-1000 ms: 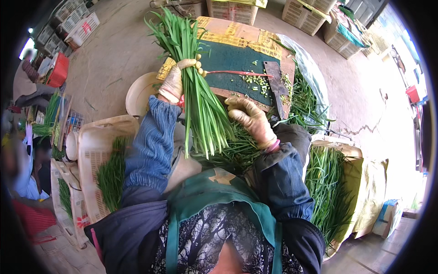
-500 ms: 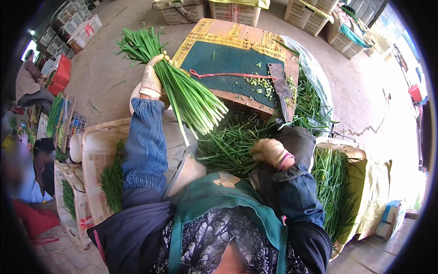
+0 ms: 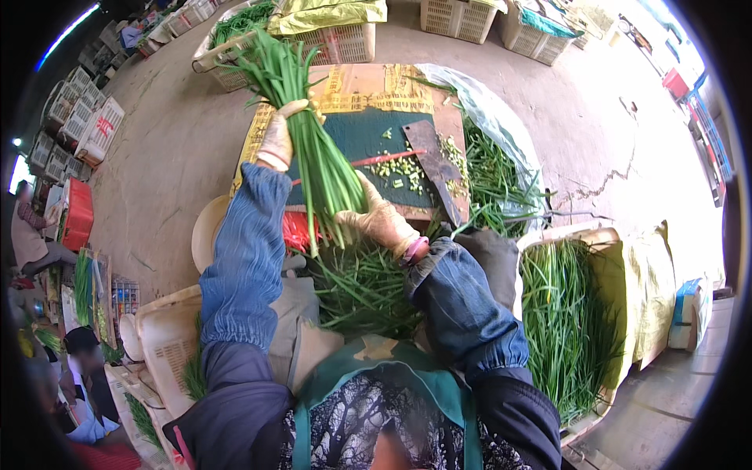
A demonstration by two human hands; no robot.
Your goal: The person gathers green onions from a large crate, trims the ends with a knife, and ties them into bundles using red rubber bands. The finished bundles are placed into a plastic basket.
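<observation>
A thick bunch of green chives [image 3: 323, 160] is held up over the left part of the cutting board [image 3: 384, 78], leafy tops away from me and pale cut ends toward me. My gloved left hand [image 3: 278, 139] is closed around its upper part. Lower down, my gloved right hand [image 3: 380, 223] grips the bunch near the pale ends, its thumb in front and some fingers hidden behind the stems. On the board's dark green mat [image 3: 352, 125] lie a cleaver [image 3: 432, 171], chopped stem bits [image 3: 395, 167] and a thin red tie [image 3: 366, 161], partly hidden by the chives.
Loose leaves [image 3: 364, 290] lie in front of my lap. A crate of chives [image 3: 564, 329] stands at right, and a pale crate [image 3: 168, 329] at left. Red ties [image 3: 296, 231] hang by the board's near edge. Other people sit at far left.
My right hand has risen from my lap to the lower end of the chives. The bunch now hangs more upright, farther over the board. My view has shifted to the right.
</observation>
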